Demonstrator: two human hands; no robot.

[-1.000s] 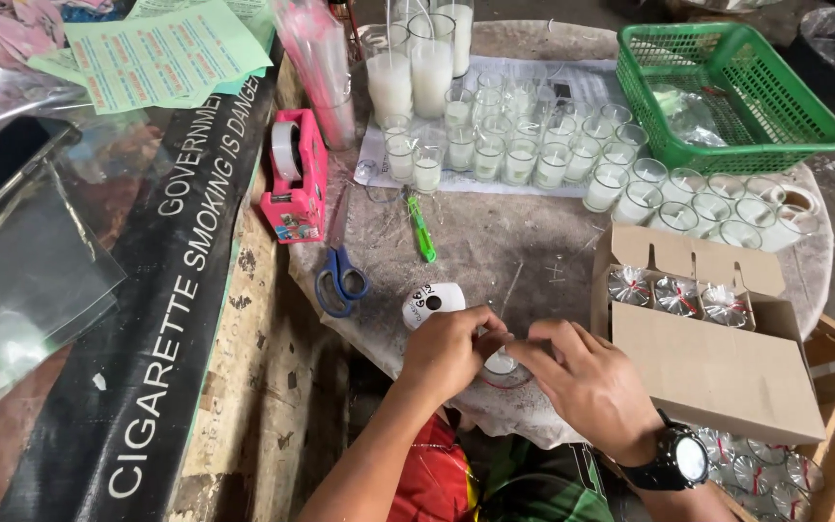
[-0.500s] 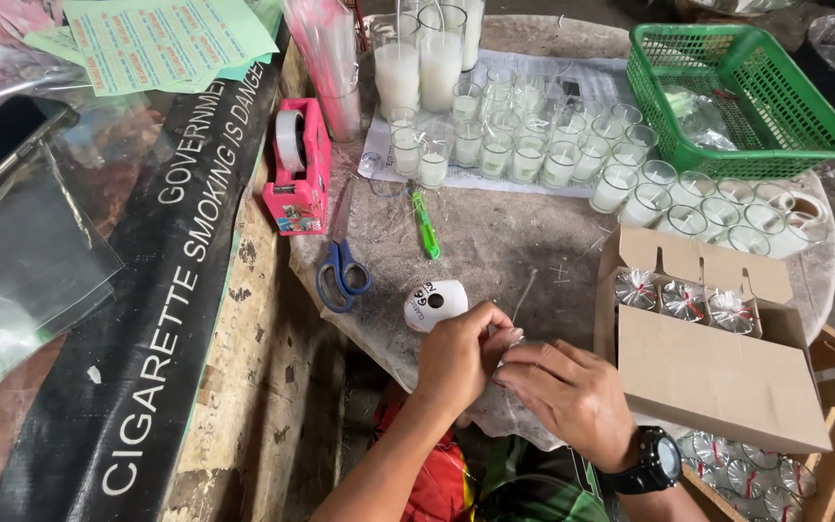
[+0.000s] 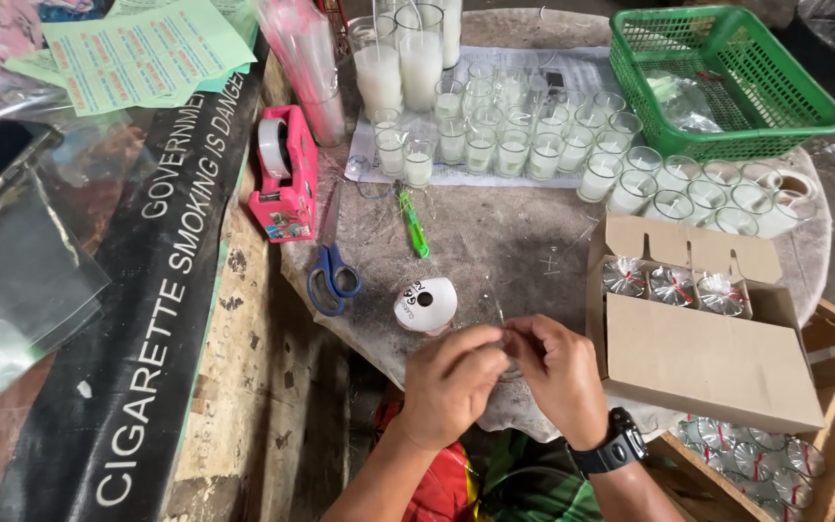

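Soft, even daylight, fairly bright; no hard shadows. Faint shade under the hands (image 3: 504, 377) on the desk (image 3: 514, 242). Mild glare on clear plastic sheets (image 3: 12, 280) at left and on foil-wrapped pieces in the cardboard box (image 3: 707, 358). Centre sharp; slight softness at the fingertips. Wide-angle bending at the edges; corners dimmer, top right darkest.

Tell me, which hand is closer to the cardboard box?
The right hand. It sits just beside the box, by its near left corner. The left hand is on the far side of the right hand, below the white roll.
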